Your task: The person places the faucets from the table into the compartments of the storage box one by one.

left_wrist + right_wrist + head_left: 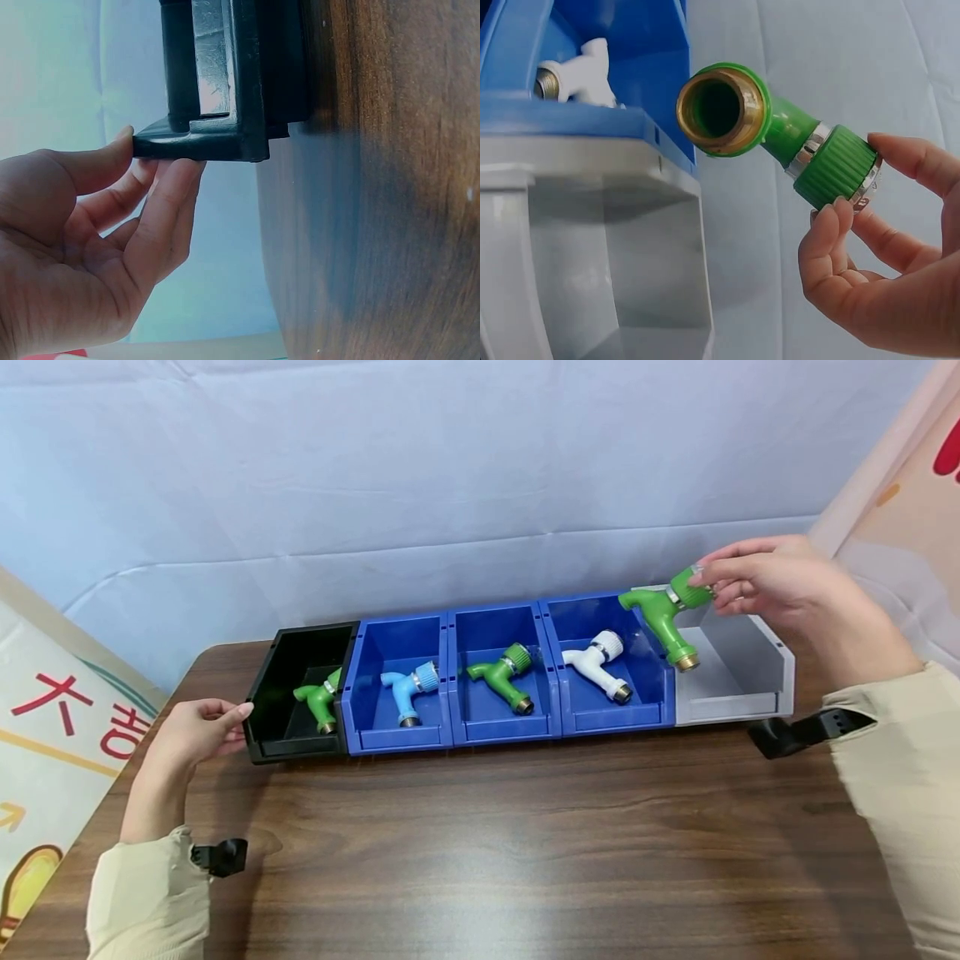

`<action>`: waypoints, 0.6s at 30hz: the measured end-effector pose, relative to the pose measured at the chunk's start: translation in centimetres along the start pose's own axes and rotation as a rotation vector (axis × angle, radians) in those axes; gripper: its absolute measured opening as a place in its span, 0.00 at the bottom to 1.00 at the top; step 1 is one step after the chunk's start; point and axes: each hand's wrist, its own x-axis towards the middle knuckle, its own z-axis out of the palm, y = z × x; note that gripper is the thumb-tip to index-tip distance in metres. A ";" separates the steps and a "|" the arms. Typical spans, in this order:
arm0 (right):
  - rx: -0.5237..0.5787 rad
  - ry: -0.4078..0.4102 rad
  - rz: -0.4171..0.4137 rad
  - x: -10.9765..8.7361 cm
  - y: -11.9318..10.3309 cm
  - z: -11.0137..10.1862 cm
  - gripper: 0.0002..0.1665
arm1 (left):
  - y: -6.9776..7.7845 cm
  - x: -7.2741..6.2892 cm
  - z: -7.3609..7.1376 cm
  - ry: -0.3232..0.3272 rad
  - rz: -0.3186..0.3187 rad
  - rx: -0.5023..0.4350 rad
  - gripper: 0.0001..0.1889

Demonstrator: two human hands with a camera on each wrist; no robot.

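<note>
Above the grey bin (738,664) at the right end of the row, my right hand (780,581) grips a green tap (660,614) by its ribbed knob. In the right wrist view the tap's brass threaded end (720,112) faces the camera, clear of the bins. My left hand (197,731) pinches the side wall of the black bin (300,747) at the left end; in the left wrist view the thumb lies on the rim (187,142) and fingers touch the outer side. Inside the black bin lies another green tap (320,700).
Three blue bins stand between the end bins, holding a light blue tap (408,693), a green tap (501,677) and a white tap (597,664). The row sits on a wooden table (510,843) before a pale cloth backdrop (420,485). Printed cloths hang at both sides.
</note>
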 end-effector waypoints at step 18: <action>0.051 -0.008 0.001 0.2 0.9 -4.5 0.11 | 0.0 0.1 0.0 0.003 0.004 0.006 0.26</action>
